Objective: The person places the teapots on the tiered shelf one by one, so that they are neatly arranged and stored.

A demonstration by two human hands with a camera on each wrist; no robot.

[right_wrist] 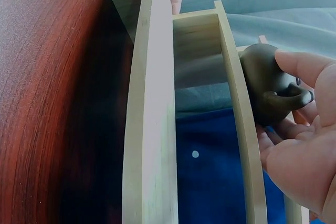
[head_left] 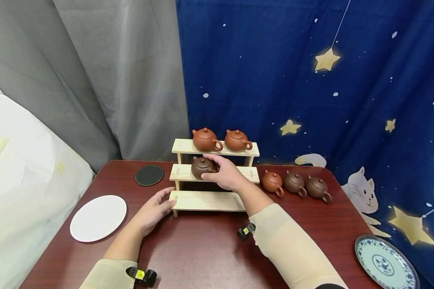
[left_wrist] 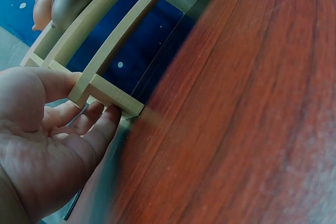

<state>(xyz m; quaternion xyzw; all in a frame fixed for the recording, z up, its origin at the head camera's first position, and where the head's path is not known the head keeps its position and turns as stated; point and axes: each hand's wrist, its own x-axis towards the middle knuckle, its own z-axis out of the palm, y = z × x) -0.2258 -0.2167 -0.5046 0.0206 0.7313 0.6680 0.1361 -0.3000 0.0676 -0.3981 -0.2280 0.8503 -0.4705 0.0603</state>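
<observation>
A three-tier wooden display stand point(head_left: 209, 200) stands on the table. On its middle tier sits a dark brown teapot point(head_left: 199, 168), which my right hand point(head_left: 226, 173) holds with the thumb at the front and fingers behind; in the right wrist view the teapot's handle point(right_wrist: 289, 98) lies towards the palm. My left hand point(head_left: 154, 211) grips the left end of the lowest tier, its thumb on the board and its fingers around the support point(left_wrist: 115, 95). Two reddish-brown teapots, one left point(head_left: 203, 140) and one right point(head_left: 236, 141), rest on the top tier.
Right of the stand are a reddish-brown teapot point(head_left: 272, 182) and two dark brown ones point(head_left: 294, 183) point(head_left: 316, 188). At left lie a black round coaster point(head_left: 149, 176) and a white plate point(head_left: 98, 218). A blue-patterned plate point(head_left: 369, 245) lies far right. Curtains point(head_left: 148, 80) hang behind.
</observation>
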